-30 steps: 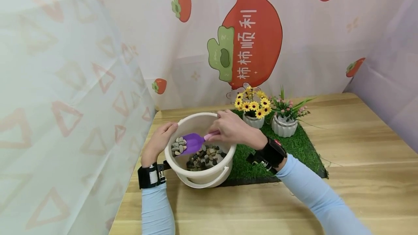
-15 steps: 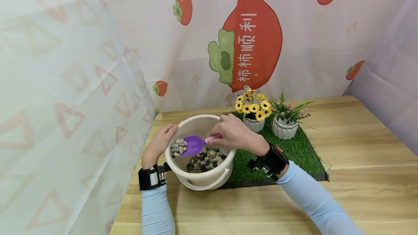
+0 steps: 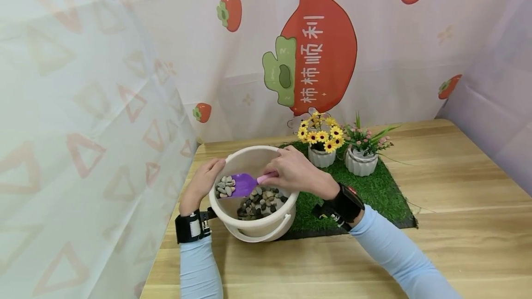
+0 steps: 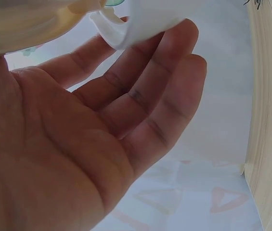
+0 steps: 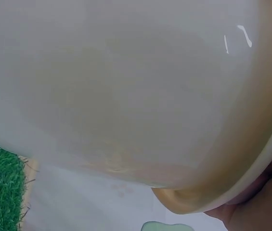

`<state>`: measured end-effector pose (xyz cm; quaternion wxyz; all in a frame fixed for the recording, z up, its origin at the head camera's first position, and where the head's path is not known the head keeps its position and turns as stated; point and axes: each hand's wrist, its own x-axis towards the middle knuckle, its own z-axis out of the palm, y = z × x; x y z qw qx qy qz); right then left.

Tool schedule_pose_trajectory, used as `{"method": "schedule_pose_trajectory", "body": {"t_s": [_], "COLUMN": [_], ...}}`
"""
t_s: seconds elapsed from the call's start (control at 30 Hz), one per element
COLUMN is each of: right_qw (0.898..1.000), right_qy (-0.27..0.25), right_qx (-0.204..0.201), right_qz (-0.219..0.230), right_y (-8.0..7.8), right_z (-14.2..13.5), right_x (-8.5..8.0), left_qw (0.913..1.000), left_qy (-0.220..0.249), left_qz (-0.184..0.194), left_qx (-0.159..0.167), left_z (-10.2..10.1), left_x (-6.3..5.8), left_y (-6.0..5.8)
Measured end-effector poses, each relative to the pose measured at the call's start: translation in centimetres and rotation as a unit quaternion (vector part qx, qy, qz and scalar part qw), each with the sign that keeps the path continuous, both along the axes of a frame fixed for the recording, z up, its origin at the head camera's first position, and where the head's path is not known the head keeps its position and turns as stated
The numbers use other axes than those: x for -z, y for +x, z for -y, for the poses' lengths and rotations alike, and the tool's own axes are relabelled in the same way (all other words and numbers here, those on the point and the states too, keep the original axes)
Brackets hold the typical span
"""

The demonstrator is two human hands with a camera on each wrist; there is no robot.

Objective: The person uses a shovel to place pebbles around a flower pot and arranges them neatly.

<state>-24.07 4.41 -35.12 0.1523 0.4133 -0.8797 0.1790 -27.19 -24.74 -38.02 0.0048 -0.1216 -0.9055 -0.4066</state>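
Right hand (image 3: 293,169) is clenched round a purple scoop (image 3: 245,184).
Pebbles (image 3: 226,186) are borne on it inside a white bucket (image 3: 251,160), gripped at one side by the left hand (image 3: 202,182).

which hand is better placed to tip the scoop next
Likely the right hand: it holds the scoop, loaded with stones, while the left hand is on the bucket.

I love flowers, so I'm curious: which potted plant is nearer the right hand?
The yellow-flowered plant; the pink-flowered plant stands to its right, farther from the right hand.
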Motion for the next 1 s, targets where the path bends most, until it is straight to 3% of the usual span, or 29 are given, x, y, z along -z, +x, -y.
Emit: {"method": "schedule_pose_trajectory", "body": {"t_s": [0.4,1.0], "right_qw": [1.000,0.998], "right_qy": [-0.026,-0.062], "right_qx": [-0.003,0.001], "right_qz": [0.005,-0.013], "right_y": [0.4,0.7], "right_z": [-0.7,-2.5], "right_x": [-0.1,-0.8], "left_qw": [0.9999,0.9999], "left_qy": [-0.010,0.002], "left_qz": [-0.013,0.011], "left_qx": [0.000,-0.009], "left_z": [0.1,0.1], "left_x": [0.1,-0.1], "left_y": [0.0,0.0]}}
